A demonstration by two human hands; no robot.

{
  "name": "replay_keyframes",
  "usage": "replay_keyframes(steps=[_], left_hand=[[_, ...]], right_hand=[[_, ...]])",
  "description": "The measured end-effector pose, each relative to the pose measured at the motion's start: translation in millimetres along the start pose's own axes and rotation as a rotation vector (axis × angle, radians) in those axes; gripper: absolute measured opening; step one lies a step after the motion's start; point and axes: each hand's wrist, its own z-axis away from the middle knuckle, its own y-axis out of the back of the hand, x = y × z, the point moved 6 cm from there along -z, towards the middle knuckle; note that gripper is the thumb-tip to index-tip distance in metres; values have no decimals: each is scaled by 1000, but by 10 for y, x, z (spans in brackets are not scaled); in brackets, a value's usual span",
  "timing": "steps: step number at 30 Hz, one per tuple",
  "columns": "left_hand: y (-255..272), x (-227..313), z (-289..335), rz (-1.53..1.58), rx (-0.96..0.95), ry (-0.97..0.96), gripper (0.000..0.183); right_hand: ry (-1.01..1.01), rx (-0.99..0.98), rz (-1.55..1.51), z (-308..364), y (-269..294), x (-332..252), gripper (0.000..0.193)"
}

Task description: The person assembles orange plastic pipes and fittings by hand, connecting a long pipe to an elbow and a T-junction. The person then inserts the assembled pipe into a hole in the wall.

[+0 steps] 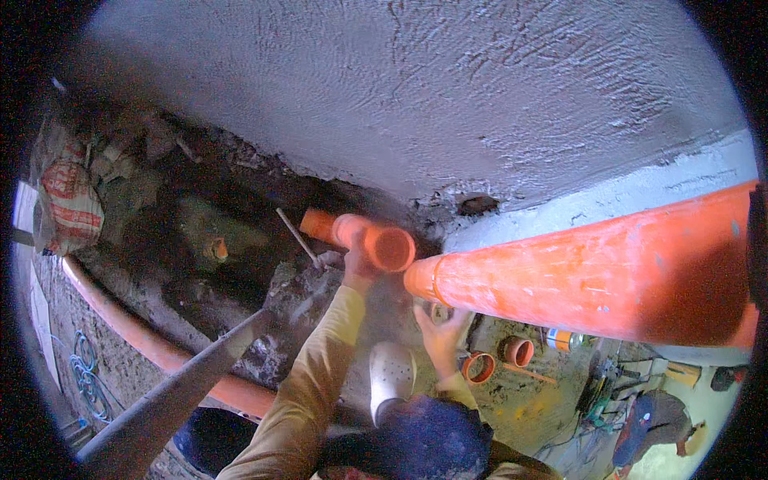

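An orange plastic pipe fitting (392, 249) sits at the foot of the rough wall, its round socket mouth facing up toward me. My left hand (362, 262) is wrapped round its near side. Just right of that mouth is the narrower end of a long orange pipe (560, 264), which slants in from the right and looks apart from the fitting. Below the pipe's end, my right hand (445, 340) has its thumb and fingers spread. A small round pale object (438, 313) shows between them, apparently behind the hand and not gripped.
Left lies a dark dug-out pit with rubble, a wooden stick (298, 238) and a sack (72, 204). A grey pipe (176, 392) crosses above an orange pipe (136, 328). Right are two short orange fittings (478, 366), a can (563, 339), tools and a bent-over person (660, 424).
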Motion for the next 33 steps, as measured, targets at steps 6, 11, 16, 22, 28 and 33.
replay_keyframes(steps=[6,11,16,22,28,33], left_hand=[[45,-66,-79,-18,52,-46,82],[233,-27,-91,-170,141,-117,80],[418,182,11,-66,22,-96,70],[-1,119,207,40,-35,39,56],[3,89,80,212,-244,152,44],[487,443,144,-833,-224,-464,44]], right_hand=[[10,204,-149,-11,-135,-19,80],[97,250,-83,-19,-179,-163,71],[47,80,-79,-19,-265,-298,59],[183,-66,-83,-337,-298,-355,54],[332,33,-121,-1005,-431,192,56],[273,-98,-147,-995,-777,-355,45]])
